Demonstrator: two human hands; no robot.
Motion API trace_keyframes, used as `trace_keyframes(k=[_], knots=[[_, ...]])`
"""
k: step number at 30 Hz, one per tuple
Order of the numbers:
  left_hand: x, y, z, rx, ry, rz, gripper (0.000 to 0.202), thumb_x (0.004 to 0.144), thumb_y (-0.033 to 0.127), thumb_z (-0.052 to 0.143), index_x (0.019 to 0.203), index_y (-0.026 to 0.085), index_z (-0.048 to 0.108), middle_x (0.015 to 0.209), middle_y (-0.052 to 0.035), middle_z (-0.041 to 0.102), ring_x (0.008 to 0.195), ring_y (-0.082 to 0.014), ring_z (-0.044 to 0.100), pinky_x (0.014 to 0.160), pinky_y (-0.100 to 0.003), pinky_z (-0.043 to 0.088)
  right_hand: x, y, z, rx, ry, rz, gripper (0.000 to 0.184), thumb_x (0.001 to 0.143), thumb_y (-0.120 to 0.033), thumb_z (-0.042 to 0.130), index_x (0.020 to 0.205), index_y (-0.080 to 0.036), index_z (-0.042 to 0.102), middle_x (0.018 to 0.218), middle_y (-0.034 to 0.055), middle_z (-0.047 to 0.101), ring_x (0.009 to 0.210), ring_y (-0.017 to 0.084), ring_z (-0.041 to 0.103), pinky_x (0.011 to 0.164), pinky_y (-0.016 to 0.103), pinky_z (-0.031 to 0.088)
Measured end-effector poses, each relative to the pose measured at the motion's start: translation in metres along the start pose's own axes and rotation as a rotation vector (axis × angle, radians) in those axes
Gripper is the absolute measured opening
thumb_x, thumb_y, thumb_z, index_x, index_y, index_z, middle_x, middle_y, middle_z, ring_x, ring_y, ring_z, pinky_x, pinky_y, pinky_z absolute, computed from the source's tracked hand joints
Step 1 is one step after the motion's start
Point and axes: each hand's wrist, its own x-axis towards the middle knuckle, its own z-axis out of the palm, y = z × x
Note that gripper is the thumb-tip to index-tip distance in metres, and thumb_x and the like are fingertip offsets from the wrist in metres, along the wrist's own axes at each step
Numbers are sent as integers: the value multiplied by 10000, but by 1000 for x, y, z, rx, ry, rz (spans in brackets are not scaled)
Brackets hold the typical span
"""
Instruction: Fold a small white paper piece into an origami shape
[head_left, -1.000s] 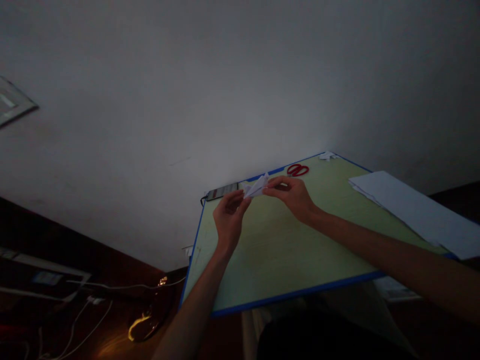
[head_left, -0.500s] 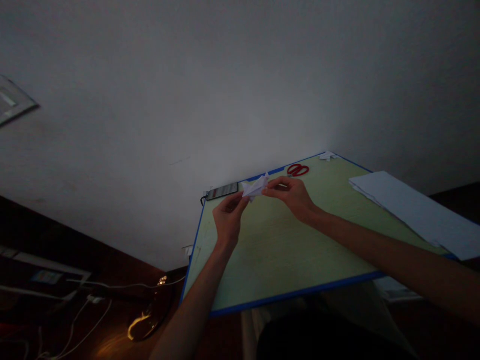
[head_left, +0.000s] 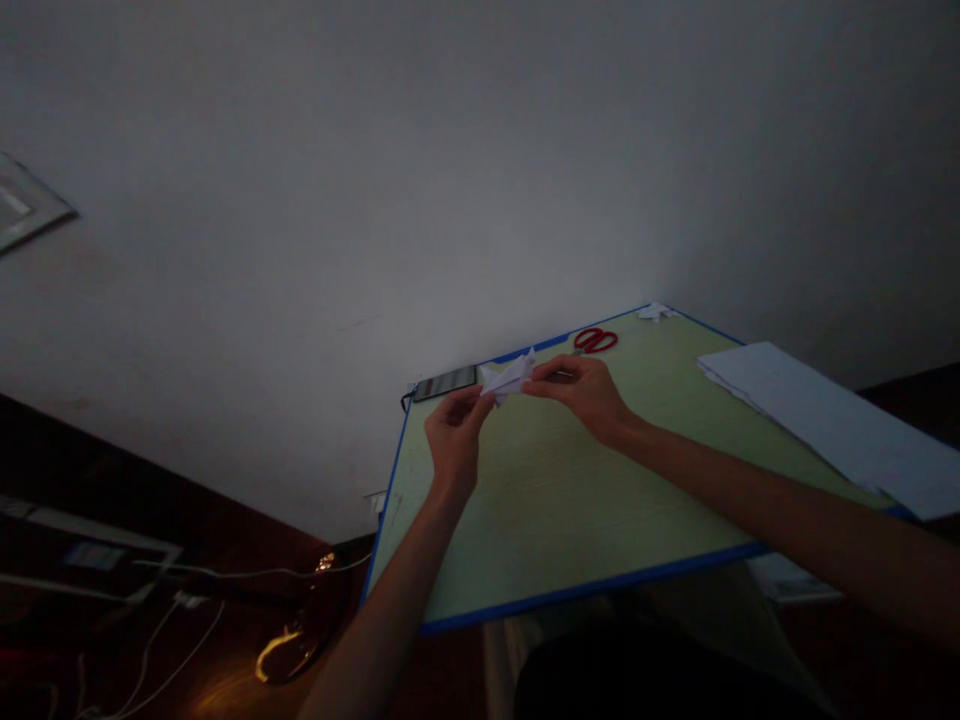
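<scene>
A small piece of folded white paper (head_left: 508,377) with pointed corners is held up over the far part of the table. My left hand (head_left: 454,432) pinches its left end between thumb and fingers. At its right end, the thumb and forefinger of my right hand (head_left: 585,392) are closed on the paper. Just beyond my right hand lie scissors with red handles (head_left: 596,340), their blades mostly hidden. A dark phone (head_left: 445,384) rests at the table's far left corner, behind my left hand.
The light green table (head_left: 570,510) has blue edging and stands against a grey wall. A stack of white paper (head_left: 817,415) overhangs its right edge. Some folded white paper (head_left: 655,312) sits in the far corner. White cables (head_left: 172,630) run at the lower left.
Both hands and the folded paper have shifted very slightly to the left. Each hand keeps its grip.
</scene>
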Motion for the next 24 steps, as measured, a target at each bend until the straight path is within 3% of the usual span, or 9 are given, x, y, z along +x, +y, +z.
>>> trace_keyframes(k=[7,15,19,24], knots=[[-1,-1,-1,0,-112,4,330,726,335,838,982,169,711,858,-42,724,755,-150,664,678,-266,531,0,4,-1,-13,-45,-24,338,524,-385,952,724,-204,749,847,49,787,815,224,744,863,420,609],[-1,-3,1,6,-151,-68,497,715,418,859,1101,183,653,715,21,621,660,-136,620,612,-252,516,-1,2,0,-61,-115,-58,329,544,-403,937,716,-198,744,852,53,785,790,213,733,847,414,606],[-2,-1,1,116,-228,-53,348,746,433,827,971,181,741,785,-28,680,698,-142,617,625,-250,508,-3,2,0,-65,-169,-76,313,575,-419,923,718,-202,750,919,67,786,839,221,737,877,420,601],[-2,1,0,148,-228,-19,271,719,414,845,831,183,760,852,-56,735,778,-168,654,643,-249,504,-4,2,0,-145,-239,-175,289,636,-445,891,741,-210,760,908,61,778,875,224,731,904,415,594]])
